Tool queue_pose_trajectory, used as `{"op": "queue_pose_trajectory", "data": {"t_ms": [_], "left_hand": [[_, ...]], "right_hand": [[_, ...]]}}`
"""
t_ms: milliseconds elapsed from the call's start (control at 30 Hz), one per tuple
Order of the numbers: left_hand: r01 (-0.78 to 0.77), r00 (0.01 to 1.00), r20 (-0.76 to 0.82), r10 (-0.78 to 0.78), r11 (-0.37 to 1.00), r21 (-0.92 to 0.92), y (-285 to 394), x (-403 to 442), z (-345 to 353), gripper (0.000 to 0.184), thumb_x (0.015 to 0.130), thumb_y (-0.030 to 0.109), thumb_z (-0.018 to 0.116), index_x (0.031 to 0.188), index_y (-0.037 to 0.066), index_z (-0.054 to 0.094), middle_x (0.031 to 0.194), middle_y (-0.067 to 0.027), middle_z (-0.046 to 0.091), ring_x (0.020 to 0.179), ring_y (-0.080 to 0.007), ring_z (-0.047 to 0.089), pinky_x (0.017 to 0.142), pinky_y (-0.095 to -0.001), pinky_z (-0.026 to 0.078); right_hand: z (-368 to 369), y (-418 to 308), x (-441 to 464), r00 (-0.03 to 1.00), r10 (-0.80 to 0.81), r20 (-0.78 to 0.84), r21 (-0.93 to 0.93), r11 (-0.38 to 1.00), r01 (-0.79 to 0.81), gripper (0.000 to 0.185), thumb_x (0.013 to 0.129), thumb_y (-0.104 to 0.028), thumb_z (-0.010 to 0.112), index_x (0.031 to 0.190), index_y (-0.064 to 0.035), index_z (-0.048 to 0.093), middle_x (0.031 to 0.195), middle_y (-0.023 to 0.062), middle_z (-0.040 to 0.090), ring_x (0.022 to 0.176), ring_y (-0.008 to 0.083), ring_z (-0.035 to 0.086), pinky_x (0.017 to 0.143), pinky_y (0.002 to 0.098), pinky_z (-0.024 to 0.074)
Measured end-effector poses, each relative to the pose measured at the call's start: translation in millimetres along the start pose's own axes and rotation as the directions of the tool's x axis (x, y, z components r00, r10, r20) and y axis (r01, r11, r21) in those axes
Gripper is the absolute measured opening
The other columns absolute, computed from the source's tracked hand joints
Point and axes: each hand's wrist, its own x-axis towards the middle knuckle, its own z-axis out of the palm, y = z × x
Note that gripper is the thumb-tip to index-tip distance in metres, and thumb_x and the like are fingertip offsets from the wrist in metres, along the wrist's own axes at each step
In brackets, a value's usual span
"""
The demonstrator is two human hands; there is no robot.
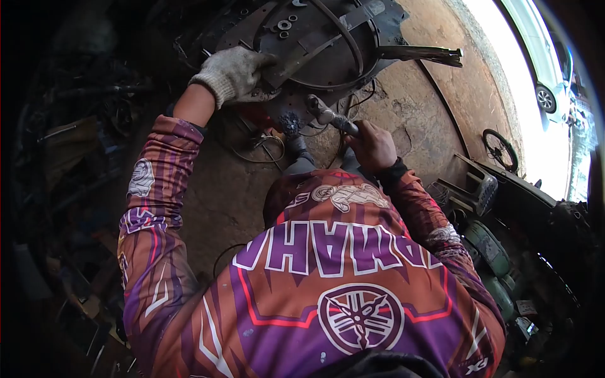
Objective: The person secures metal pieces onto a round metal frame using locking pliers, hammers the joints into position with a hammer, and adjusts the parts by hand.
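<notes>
My left hand (234, 75), in a pale knit work glove, is closed on the near end of a flat metal bar (299, 62). The bar lies across a dark round metal frame (372, 38) on the work surface. A hammer (325, 114) is in my bare right hand (373, 148), its fingers wrapped around the handle. The hammer's head is close to the frame's near edge; whether it touches cannot be made out. Loose washers (285, 25) lie on the metal beyond my left hand.
A bundle of dark metal strips (422, 54) juts out to the right. Cables (261, 151) lie on the concrete floor (409, 120) below. On the right are a small wheel (500, 151), a green tank (488, 246) and a parked car (535, 50) outside. Dark clutter fills the left side.
</notes>
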Motion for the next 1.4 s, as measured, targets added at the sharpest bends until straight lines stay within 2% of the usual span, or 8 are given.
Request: {"op": "queue_pose_trajectory", "data": {"t_ms": [167, 433, 633, 700, 967, 1033, 1300, 1400], "left_hand": [[0.011, 0.999, 0.051, -0.003, 0.987, -0.162, -3, 8, -8, 0.043, 0.086, 0.016, 0.058, 0.128, 0.022, 0.062, 0.106, -0.0142, 0.07, 0.099, -0.0352, 0.066, 0.086, -0.0428, 0.053], [0.03, 0.999, 0.049, -0.021, 0.979, -0.2, -4, 0, -6, 0.039, 0.089, 0.018, 0.056, 0.127, 0.02, 0.063, 0.103, -0.0142, 0.071, 0.099, -0.0345, 0.066, 0.086, -0.0425, 0.052], [0.051, 0.998, 0.041, -0.042, 0.971, -0.232, -3, -2, -8, 0.037, 0.09, 0.02, 0.055, 0.126, 0.019, 0.063, 0.102, -0.0158, 0.07, 0.097, -0.0357, 0.066, 0.085, -0.0433, 0.053], [0.048, 0.999, 0.034, -0.041, 0.972, -0.228, -4, -2, -7, 0.037, 0.091, 0.021, 0.054, 0.126, 0.02, 0.063, 0.102, -0.0162, 0.07, 0.096, -0.036, 0.066, 0.085, -0.0435, 0.053], [0.055, 0.997, 0.06, -0.044, 0.979, -0.198, 1, -2, -14, 0.036, 0.091, 0.023, 0.055, 0.125, 0.022, 0.064, 0.105, -0.017, 0.069, 0.098, -0.0368, 0.065, 0.085, -0.0438, 0.053], [0.053, 0.997, 0.058, -0.043, 0.981, -0.189, 0, -1, -11, 0.037, 0.09, 0.022, 0.054, 0.125, 0.022, 0.064, 0.106, -0.017, 0.069, 0.098, -0.0368, 0.065, 0.085, -0.0438, 0.053], [0.079, 0.995, 0.082, -0.064, 0.978, -0.193, 0, -1, -12, 0.039, 0.089, 0.019, 0.054, 0.127, 0.023, 0.063, 0.108, -0.0163, 0.069, 0.099, -0.0363, 0.065, 0.086, -0.0435, 0.053], [0.075, 0.996, 0.066, -0.066, 0.985, -0.157, 0, -2, -11, 0.04, 0.088, 0.019, 0.054, 0.128, 0.022, 0.062, 0.109, -0.0159, 0.068, 0.1, -0.0363, 0.065, 0.086, -0.0434, 0.053]], "right_hand": [[17, 11, 1, 0.997, -0.023, -0.067, 0.004, 1.0, 0.023, 0.029, 0.083, -0.027, 0.071, 0.098, -0.0059, 0.06, 0.08, 0.0133, 0.06, 0.075, 0.0346, 0.062, 0.062, 0.0436, 0.0487], [23, 6, 8, 0.998, -0.041, -0.047, 0.042, 0.998, 0.043, 0.031, 0.082, -0.027, 0.073, 0.099, -0.0053, 0.059, 0.08, 0.0124, 0.058, 0.075, 0.0334, 0.061, 0.062, 0.0431, 0.0475], [20, 2, 7, 0.917, -0.323, -0.235, 0.063, 0.936, 0.346, 0.03, 0.082, -0.027, 0.072, 0.094, -0.0042, 0.057, 0.079, 0.0143, 0.057, 0.073, 0.0351, 0.06, 0.061, 0.0446, 0.0466], [24, 9, 12, 1.0, -0.001, -0.027, -0.025, 1.0, 0.0, 0.032, 0.08, -0.025, 0.074, 0.097, -0.0036, 0.058, 0.078, 0.0154, 0.057, 0.073, 0.0364, 0.06, 0.061, 0.0451, 0.0466], [21, -8, 1, 0.989, -0.071, -0.13, 0.12, 0.989, 0.087, 0.026, 0.086, -0.024, 0.069, 0.094, -0.0038, 0.055, 0.077, 0.0175, 0.06, 0.072, 0.0394, 0.061, 0.063, 0.0478, 0.0466], [27, -5, 5, 0.986, 0.164, 0.029, 0.054, 0.985, -0.166, 0.031, 0.08, -0.021, 0.073, 0.1, -0.0028, 0.057, 0.08, 0.018, 0.06, 0.075, 0.0396, 0.061, 0.064, 0.0479, 0.0468], [12, -23, -2, 0.978, -0.137, -0.16, 0.19, 0.967, 0.167, 0.028, 0.09, -0.026, 0.065, 0.096, -0.0024, 0.052, 0.079, 0.0211, 0.06, 0.074, 0.0424, 0.06, 0.064, 0.0499, 0.0456], [26, -20, 5, 0.978, 0.198, 0.07, 0.087, 0.975, -0.203, 0.028, 0.089, -0.025, 0.065, 0.097, -0.0015, 0.052, 0.077, 0.0212, 0.06, 0.074, 0.0435, 0.06, 0.065, 0.0508, 0.0453]]}}
